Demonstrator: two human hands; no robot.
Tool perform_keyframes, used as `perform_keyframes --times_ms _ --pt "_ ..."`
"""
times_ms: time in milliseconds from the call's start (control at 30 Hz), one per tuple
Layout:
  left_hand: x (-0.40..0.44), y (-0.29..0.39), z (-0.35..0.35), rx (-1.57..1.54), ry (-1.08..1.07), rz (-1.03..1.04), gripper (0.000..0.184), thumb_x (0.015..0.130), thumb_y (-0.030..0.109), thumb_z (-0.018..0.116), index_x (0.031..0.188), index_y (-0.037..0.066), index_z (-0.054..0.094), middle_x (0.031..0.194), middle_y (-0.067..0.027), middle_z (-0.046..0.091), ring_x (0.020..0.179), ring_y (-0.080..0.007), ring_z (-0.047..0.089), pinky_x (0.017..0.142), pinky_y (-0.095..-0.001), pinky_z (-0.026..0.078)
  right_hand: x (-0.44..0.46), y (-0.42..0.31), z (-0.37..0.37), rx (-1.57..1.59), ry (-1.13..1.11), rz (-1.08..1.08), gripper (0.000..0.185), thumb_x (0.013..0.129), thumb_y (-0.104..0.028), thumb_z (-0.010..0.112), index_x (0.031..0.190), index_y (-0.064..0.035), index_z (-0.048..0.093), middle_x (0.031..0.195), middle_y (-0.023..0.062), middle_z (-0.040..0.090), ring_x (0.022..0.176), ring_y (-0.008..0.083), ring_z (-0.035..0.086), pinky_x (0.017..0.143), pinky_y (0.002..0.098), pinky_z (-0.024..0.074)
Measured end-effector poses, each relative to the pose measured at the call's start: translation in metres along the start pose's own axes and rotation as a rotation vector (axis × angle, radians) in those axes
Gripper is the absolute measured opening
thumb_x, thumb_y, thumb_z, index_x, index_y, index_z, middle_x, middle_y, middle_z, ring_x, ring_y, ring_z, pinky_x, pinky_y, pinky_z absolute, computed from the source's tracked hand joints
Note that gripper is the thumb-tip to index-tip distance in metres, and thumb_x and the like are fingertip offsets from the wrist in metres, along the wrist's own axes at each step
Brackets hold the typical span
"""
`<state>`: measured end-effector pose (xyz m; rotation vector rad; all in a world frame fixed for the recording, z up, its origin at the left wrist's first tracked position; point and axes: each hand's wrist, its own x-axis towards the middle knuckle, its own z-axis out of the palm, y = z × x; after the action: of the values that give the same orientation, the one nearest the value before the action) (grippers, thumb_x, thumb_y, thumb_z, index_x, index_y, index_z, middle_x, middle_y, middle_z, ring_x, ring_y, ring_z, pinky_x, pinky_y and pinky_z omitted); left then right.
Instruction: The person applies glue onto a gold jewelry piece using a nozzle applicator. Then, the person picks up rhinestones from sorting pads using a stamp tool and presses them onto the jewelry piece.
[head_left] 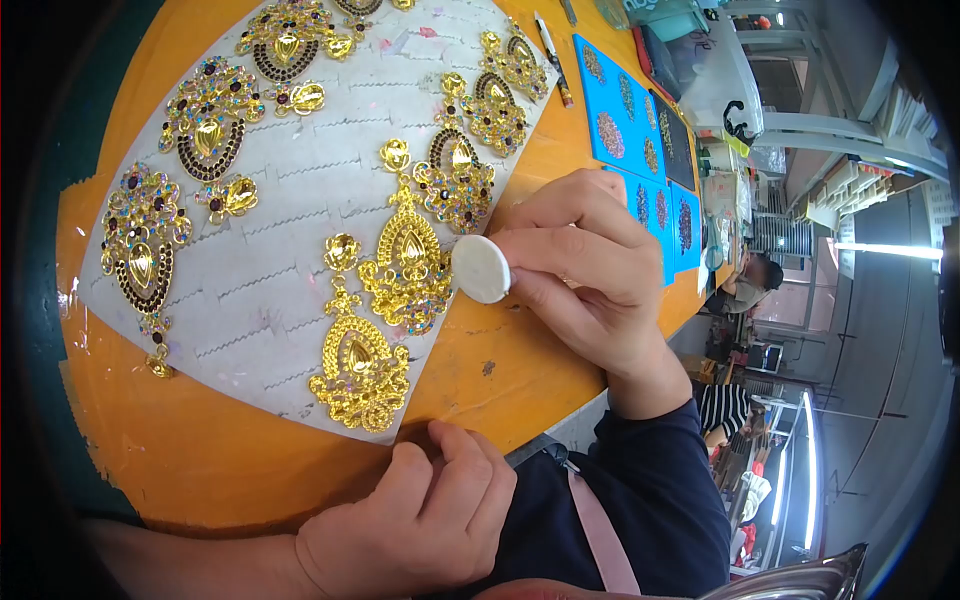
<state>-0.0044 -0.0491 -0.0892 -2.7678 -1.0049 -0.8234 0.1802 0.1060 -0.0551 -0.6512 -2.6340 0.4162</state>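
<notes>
My right hand (590, 265) is closed, pinching a white round disc (480, 268) between thumb and fingers. The disc is beside the right edge of a pale sheet (270, 220), close to a gold ornament (410, 255). Another gold ornament (358, 365) lies near the sheet's lower corner. Stones in dark and iridescent colours cover other ornaments, such as one at the left (142, 240) and one near the right edge (455, 180). My left hand (420, 510) rests with fingers curled below the sheet's lower corner; what they may hold is hidden.
The sheet lies on an orange table (490, 370). Blue trays (600, 110) with clusters of small stones stand beyond my right hand. A pen (550, 55) lies beside the sheet. Farther back are a seated person (750, 285) and another person's striped sleeve (722, 408).
</notes>
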Motion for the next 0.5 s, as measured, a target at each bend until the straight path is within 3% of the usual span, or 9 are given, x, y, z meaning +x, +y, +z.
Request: perform_keyframes --times_ms 500 --pt "-0.0008 0.0004 -0.0002 0.022 -0.005 0.007 0.022 0.086 0.015 0.057 0.081 -0.002 0.069 0.087 -0.0149 0.064 0.087 -0.0277 0.064 0.064 -0.0321 0.048 -0.0011 -0.0020 0.0005 -0.003 0.011 -0.001 0.020 0.074 -0.011 0.084 0.093 -0.0133 0.079 0.087 -0.0024 0.068 0.079 0.0144 0.062 0.075 0.0301 0.0358"
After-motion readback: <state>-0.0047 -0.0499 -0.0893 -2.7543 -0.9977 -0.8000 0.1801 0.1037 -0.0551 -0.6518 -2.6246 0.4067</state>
